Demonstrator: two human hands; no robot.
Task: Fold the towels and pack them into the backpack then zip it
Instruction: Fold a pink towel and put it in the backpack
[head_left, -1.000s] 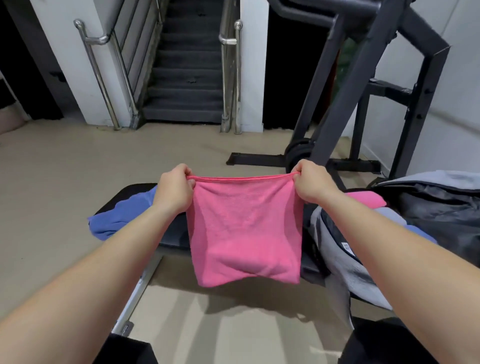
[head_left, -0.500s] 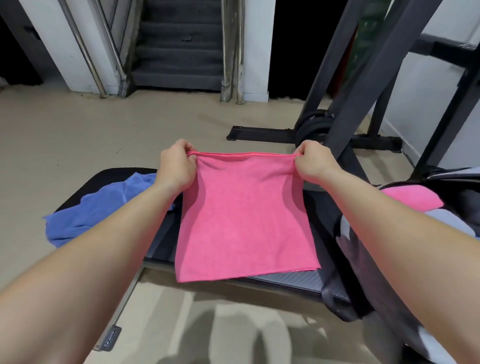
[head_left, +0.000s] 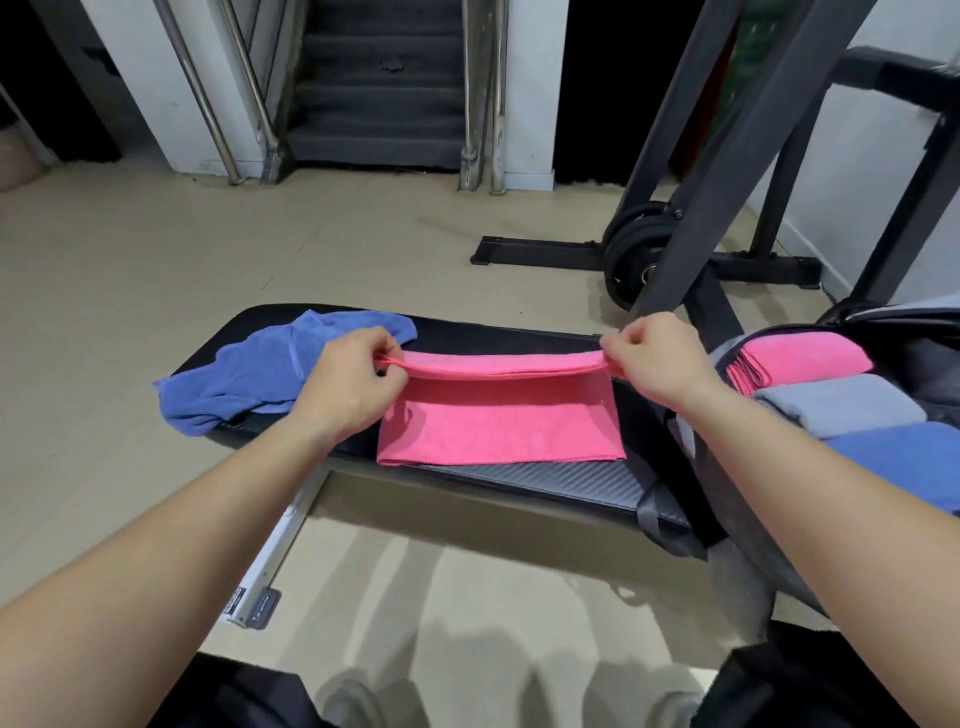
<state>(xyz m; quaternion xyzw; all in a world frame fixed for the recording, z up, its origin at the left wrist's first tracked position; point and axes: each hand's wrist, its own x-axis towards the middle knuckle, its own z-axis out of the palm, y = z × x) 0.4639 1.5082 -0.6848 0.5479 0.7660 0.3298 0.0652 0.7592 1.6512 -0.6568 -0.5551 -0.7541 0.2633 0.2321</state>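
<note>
A pink towel (head_left: 498, 426) lies flat on the black bench (head_left: 545, 480), its far edge lifted and doubling back toward me. My left hand (head_left: 353, 384) pinches the left far corner and my right hand (head_left: 654, 358) pinches the right far corner. A crumpled blue towel (head_left: 260, 374) sits at the bench's left end. At the right, the open backpack (head_left: 914, 358) holds a folded pink towel (head_left: 800, 358), a folded grey towel (head_left: 841, 405) and a folded blue towel (head_left: 904, 462).
A dark weight rack (head_left: 691, 208) with plates (head_left: 634, 254) stands just behind the bench on the right. Stairs with metal railings (head_left: 379, 104) rise at the back. Beige floor surrounds the bench; its metal leg (head_left: 270, 561) runs toward me.
The pink towel went from hanging in the air to lying on the bench. Both hands now bring its far edge back over the flat part.
</note>
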